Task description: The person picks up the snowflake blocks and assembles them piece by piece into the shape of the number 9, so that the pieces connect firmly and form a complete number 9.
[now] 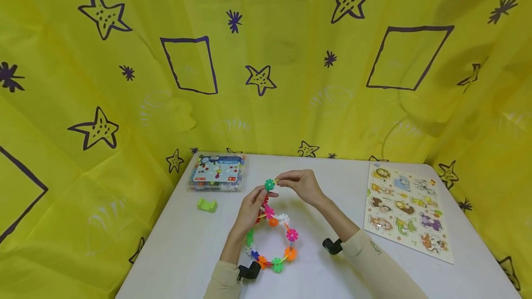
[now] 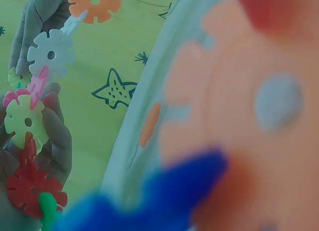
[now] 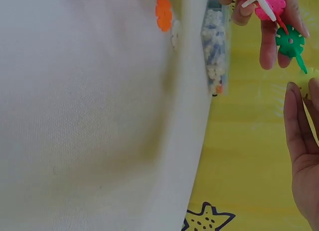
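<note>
My left hand (image 1: 251,206) pinches a green notched disc (image 1: 269,184), the top end of a looped chain of colourful notched discs linked by short connector sticks. A pink disc (image 1: 292,235) marks the loop's right side on the table. Close by, my right hand (image 1: 303,186) pinches a small yellow piece (image 1: 276,181) against the green disc's edge. In the right wrist view this piece is a pale yellow disc (image 3: 303,81), at the tip of a green connector stick (image 3: 301,63). A blurred orange disc (image 2: 219,111) fills much of the left wrist view.
A clear plastic box (image 1: 217,170) with a printed label stands at the back left of the white table (image 1: 324,271). In front of it lies a lime-green curved block (image 1: 207,205). An animal picture board (image 1: 365,211) lies on the right. Yellow patterned cloth (image 1: 282,119) surrounds the table.
</note>
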The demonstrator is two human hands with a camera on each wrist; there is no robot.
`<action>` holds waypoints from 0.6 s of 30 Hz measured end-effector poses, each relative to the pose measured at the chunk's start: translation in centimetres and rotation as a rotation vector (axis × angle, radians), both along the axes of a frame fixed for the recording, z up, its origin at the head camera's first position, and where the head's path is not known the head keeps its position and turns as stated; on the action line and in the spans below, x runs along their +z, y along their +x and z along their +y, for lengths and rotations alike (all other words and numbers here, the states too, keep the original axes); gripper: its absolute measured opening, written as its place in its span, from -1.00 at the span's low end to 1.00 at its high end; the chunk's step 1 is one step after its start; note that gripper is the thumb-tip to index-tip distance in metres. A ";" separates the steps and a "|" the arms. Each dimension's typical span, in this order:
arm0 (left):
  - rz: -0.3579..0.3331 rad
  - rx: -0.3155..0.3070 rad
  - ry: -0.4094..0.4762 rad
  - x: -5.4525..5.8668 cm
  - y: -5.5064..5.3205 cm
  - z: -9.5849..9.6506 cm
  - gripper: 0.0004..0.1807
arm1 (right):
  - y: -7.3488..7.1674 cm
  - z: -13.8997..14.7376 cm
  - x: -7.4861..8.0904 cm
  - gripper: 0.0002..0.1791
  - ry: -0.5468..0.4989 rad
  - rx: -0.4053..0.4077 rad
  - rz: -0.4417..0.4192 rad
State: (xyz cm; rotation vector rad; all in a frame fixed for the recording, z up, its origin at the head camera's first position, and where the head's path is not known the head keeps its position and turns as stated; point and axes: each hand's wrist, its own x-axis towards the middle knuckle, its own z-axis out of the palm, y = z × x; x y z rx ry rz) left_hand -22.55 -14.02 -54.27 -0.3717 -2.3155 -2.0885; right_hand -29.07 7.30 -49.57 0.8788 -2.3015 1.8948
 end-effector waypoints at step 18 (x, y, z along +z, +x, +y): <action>0.016 0.038 -0.008 -0.1 -0.1 0.3 -0.58 | 0.3 -0.6 -1.1 -0.82 -0.038 -0.030 0.017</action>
